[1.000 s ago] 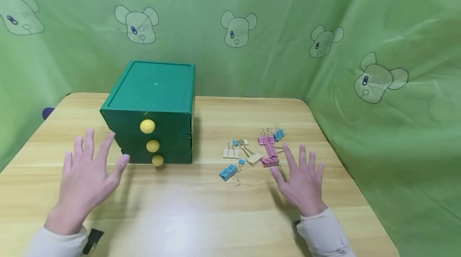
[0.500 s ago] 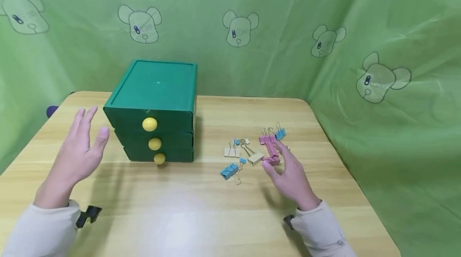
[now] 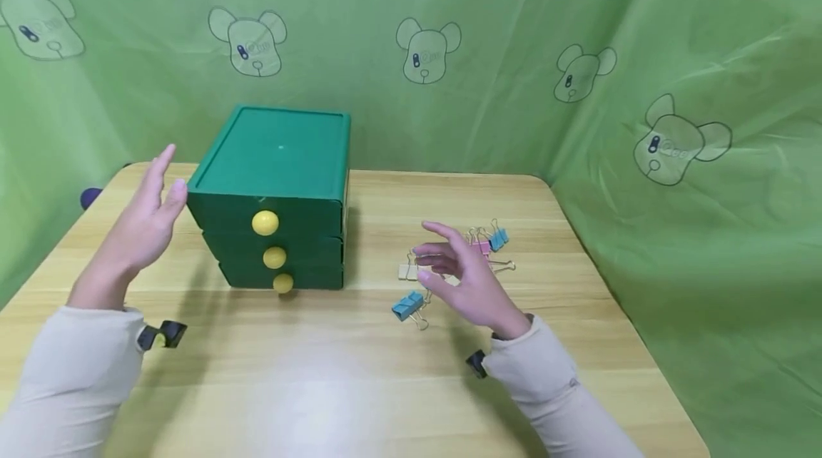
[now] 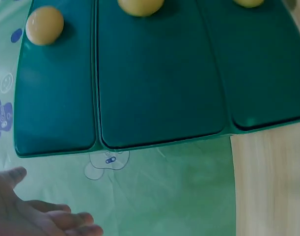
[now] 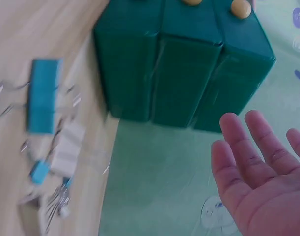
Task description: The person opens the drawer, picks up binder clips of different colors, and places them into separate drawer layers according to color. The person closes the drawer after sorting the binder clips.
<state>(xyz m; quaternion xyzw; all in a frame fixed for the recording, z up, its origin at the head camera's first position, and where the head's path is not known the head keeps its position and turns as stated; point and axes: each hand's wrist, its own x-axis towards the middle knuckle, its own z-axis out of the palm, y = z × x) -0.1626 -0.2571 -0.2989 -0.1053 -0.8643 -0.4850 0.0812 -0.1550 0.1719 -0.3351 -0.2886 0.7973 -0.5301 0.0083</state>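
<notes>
A: Layout, big stuff first.
Me: Green curtain (image 3: 359,30) behind and on both sides. Wooden table (image 3: 385,394) in front of it. Green box (image 3: 272,151) on it, left of centre, all three drawers (image 3: 315,257) pushed in.
A: Left?
Me: My left hand (image 3: 143,226) is just beside the box's upper left front corner. Fingers extended, holding nothing. Contact: can't tell.
A: Right?
Me: My right hand (image 3: 472,287) is over the table, right of the box. Fingers loose, nothing gripped.
A: Small parts?
Me: Blue clip (image 3: 407,306) nearest me, white clip (image 3: 407,272) beyond it, pink clip (image 3: 481,248) partly behind my right hand. Yellow knobs (image 3: 265,222), one per drawer. Tiny clip (image 5: 39,172), also blue, just beside a pale one.
</notes>
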